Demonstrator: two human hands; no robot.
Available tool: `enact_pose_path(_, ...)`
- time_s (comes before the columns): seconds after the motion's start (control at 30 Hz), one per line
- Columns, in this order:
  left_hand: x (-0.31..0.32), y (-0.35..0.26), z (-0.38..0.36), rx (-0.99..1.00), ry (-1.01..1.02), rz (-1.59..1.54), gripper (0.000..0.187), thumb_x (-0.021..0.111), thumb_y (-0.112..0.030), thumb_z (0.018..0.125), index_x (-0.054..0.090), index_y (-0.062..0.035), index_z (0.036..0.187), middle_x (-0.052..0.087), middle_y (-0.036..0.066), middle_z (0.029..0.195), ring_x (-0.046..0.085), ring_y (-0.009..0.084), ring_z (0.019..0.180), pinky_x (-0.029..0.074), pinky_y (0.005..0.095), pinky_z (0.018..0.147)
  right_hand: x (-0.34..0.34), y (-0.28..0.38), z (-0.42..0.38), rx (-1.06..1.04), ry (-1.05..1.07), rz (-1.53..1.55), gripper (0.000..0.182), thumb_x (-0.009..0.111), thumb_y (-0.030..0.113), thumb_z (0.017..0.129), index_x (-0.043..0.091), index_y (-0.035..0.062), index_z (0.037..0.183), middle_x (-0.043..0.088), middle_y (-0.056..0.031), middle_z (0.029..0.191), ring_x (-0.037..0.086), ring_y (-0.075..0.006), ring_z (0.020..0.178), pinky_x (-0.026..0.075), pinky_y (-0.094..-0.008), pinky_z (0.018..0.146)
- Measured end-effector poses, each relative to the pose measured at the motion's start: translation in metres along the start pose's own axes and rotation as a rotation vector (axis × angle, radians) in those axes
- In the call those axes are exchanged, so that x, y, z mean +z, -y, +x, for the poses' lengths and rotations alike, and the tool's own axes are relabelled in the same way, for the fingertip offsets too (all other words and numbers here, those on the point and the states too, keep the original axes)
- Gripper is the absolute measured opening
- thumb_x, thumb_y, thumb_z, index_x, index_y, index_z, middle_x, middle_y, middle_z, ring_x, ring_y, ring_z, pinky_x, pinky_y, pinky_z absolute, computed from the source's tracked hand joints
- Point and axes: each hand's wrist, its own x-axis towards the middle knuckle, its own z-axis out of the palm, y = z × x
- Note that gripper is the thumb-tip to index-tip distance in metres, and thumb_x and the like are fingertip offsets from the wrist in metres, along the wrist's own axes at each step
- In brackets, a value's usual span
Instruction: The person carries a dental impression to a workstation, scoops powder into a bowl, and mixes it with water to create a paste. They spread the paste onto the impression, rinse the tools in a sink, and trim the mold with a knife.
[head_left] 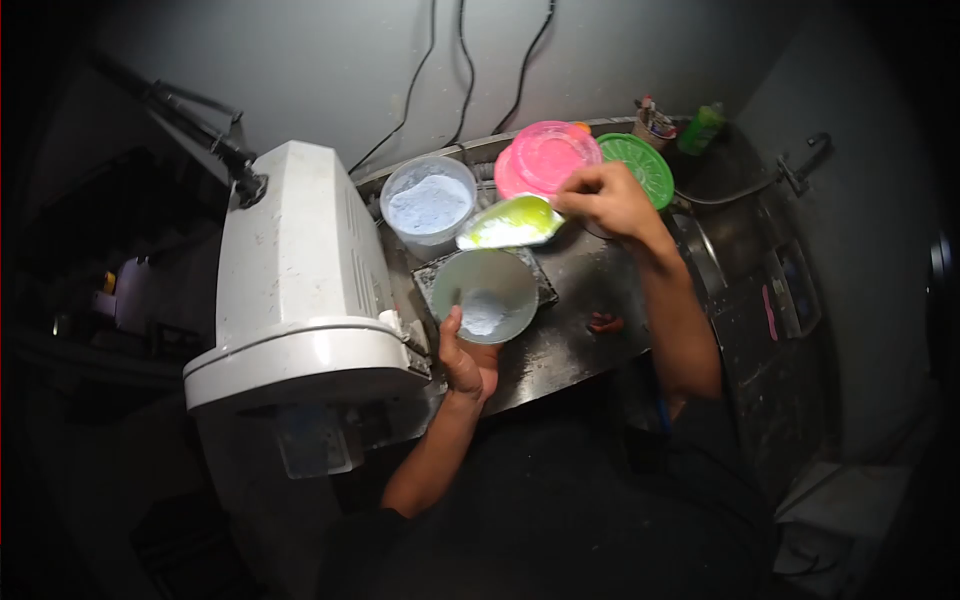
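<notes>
My left hand (467, 362) grips the near rim of a pale bowl (500, 278), thumb over the edge and fingers beneath. Some white powder (484, 313) lies in the bottom of the bowl. Above and beyond it, my right hand (600, 198) holds a yellow-green scoop (525, 215) by its right end. White powder covers part of the scoop, which points left. A clear tub (430, 222) of bluish-white powder stands just left of the scoop. Under the bowl, a dark square plate (543, 277) shows at the edges.
A large white machine (300, 260) stands at the left. Behind the scoop are pink lids (555, 158) and a green lid (640, 168). Further right are a green bottle (701, 130), a faucet (800, 170) and a pink strip (769, 312). A reddish item (604, 323) lies on the metal table (560, 350).
</notes>
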Motion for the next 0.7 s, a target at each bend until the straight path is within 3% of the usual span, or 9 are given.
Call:
enact_pose_path(0.07, -0.003, -0.002, 0.001, 0.022, -0.01, 0.033, 0.061, 0.054, -0.046, 0.089, 0.045, -0.0078, 0.137, 0.055, 0.013, 0.13, 0.057, 0.0314, 0.117, 0.051, 0.0507, 0.094, 0.009, -0.024, 0.035, -0.19, -0.199, -0.116, 0.017, 0.075, 0.015, 0.071, 0.075, 0.0015, 0.081, 0.071, -0.0087, 0.072, 0.065, -0.0139, 0.064, 0.052, -0.0306, 0.063)
enact_pose_path(0.17, 0.001, -0.003, -0.01, 0.036, 0.045, 0.092, 0.065, 0.05, -0.048, 0.09, 0.042, -0.007, 0.14, 0.053, 0.015, 0.133, 0.055, 0.0337, 0.12, 0.051, 0.0534, 0.096, 0.049, -0.038, 0.084, -0.164, -0.427, -0.271, 0.016, 0.071, 0.017, 0.07, 0.076, 0.0056, 0.08, 0.07, -0.0196, 0.079, 0.071, -0.0321, 0.074, 0.057, -0.0408, 0.075)
enact_pose_path(0.2, -0.001, -0.001, -0.015, 0.016, 0.053, 0.103, 0.065, 0.049, -0.049, 0.09, 0.041, -0.0072, 0.14, 0.053, 0.015, 0.134, 0.055, 0.0338, 0.121, 0.05, 0.0541, 0.096, 0.066, -0.031, 0.094, 0.005, -0.409, -0.28, 0.017, 0.069, 0.014, 0.072, 0.076, 0.0046, 0.084, 0.071, -0.0218, 0.089, 0.07, -0.0348, 0.087, 0.056, -0.0426, 0.081)
enact_pose_path(0.23, -0.005, -0.001, -0.019, 0.007, 0.05, 0.113, 0.066, 0.049, -0.049, 0.09, 0.041, -0.0073, 0.141, 0.052, 0.015, 0.135, 0.054, 0.0338, 0.122, 0.05, 0.0549, 0.096, 0.078, -0.016, 0.091, 0.073, -0.399, -0.358, 0.02, 0.067, 0.018, 0.075, 0.076, 0.0047, 0.087, 0.071, -0.0227, 0.089, 0.068, -0.0383, 0.091, 0.054, -0.0432, 0.086)
enact_pose_path(0.3, -0.014, -0.001, -0.028, 0.006, 0.028, 0.138, 0.067, 0.048, -0.05, 0.09, 0.04, -0.008, 0.141, 0.051, 0.015, 0.136, 0.053, 0.0338, 0.123, 0.049, 0.0565, 0.096, 0.107, -0.023, 0.106, 0.038, -0.27, -0.499, 0.024, 0.067, 0.018, 0.078, 0.075, 0.0055, 0.096, 0.069, -0.0243, 0.1, 0.058, -0.0419, 0.108, 0.049, -0.0445, 0.095)
enact_pose_path(0.4, -0.023, -0.001, -0.04, 0.017, -0.017, 0.174, 0.068, 0.048, -0.052, 0.089, 0.039, -0.0103, 0.142, 0.049, 0.012, 0.139, 0.051, 0.0329, 0.126, 0.047, 0.0595, 0.097, 0.135, -0.031, 0.11, -0.009, -0.157, -0.495, 0.027, 0.067, 0.02, 0.08, 0.074, 0.0055, 0.102, 0.067, -0.023, 0.105, 0.048, -0.0423, 0.118, 0.045, -0.0457, 0.097)
enact_pose_path(0.5, -0.033, -0.004, -0.049, 0.004, -0.041, 0.185, 0.07, 0.049, -0.053, 0.088, 0.039, -0.0108, 0.142, 0.049, 0.012, 0.139, 0.051, 0.0326, 0.125, 0.047, 0.0595, 0.097, 0.137, -0.045, 0.084, -0.245, -0.409, -0.367, 0.028, 0.067, 0.022, 0.082, 0.073, 0.0048, 0.103, 0.067, -0.0214, 0.103, 0.046, -0.0411, 0.12, 0.046, -0.044, 0.093)
enact_pose_path(0.63, -0.035, -0.002, -0.05, -0.004, -0.025, 0.16, 0.071, 0.051, -0.053, 0.087, 0.039, -0.0111, 0.143, 0.048, 0.012, 0.139, 0.051, 0.0329, 0.125, 0.048, 0.0596, 0.095, 0.071, -0.06, 0.038, -0.416, -0.525, -0.202, 0.028, 0.072, 0.019, 0.079, 0.073, 0.0032, 0.101, 0.069, -0.0164, 0.098, 0.062, -0.0321, 0.101, 0.049, -0.0421, 0.088)
enact_pose_path(0.7, -0.036, 0.001, -0.05, -0.006, -0.048, 0.167, 0.072, 0.051, -0.053, 0.087, 0.038, -0.0115, 0.144, 0.047, 0.012, 0.141, 0.05, 0.0334, 0.126, 0.048, 0.0602, 0.094, 0.025, -0.08, 0.005, -0.347, -0.598, 0.071, 0.022, 0.073, 0.014, 0.08, 0.073, 0.002, 0.099, 0.072, -0.0118, 0.092, 0.068, -0.0204, 0.083, 0.053, -0.0357, 0.076)
